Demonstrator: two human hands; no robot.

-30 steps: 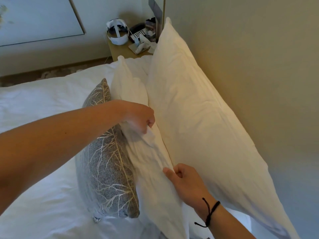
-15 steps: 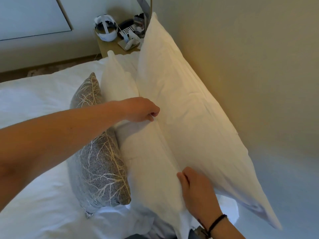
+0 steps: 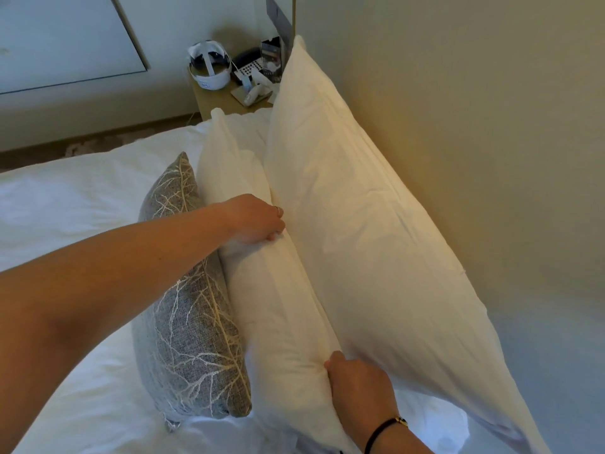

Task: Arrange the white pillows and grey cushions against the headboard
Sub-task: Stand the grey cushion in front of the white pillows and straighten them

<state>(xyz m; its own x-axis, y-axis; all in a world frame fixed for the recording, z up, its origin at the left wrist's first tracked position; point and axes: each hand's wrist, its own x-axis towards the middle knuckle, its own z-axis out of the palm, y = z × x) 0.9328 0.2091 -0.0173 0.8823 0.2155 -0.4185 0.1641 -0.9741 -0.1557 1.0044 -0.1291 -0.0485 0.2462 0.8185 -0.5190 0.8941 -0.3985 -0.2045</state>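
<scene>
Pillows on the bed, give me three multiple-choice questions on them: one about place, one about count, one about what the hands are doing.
1. Where does the grey cushion stand?
A. Behind the big pillow
B. In front of the front pillow
C. On the nightstand

2. How many white pillows stand upright?
A. One
B. Two
C. Four

3. What are the hands doing?
A. Both grip the front pillow
B. Both rest flat on the sheet
C. One lifts the cushion

Answers:
1 B: the cushion leans on the front pillow, on the side away from the headboard.
2 B: the front pillow and the big pillow behind it.
3 A: the left hand pinches its upper edge; the right hand curls round its near end.
</scene>
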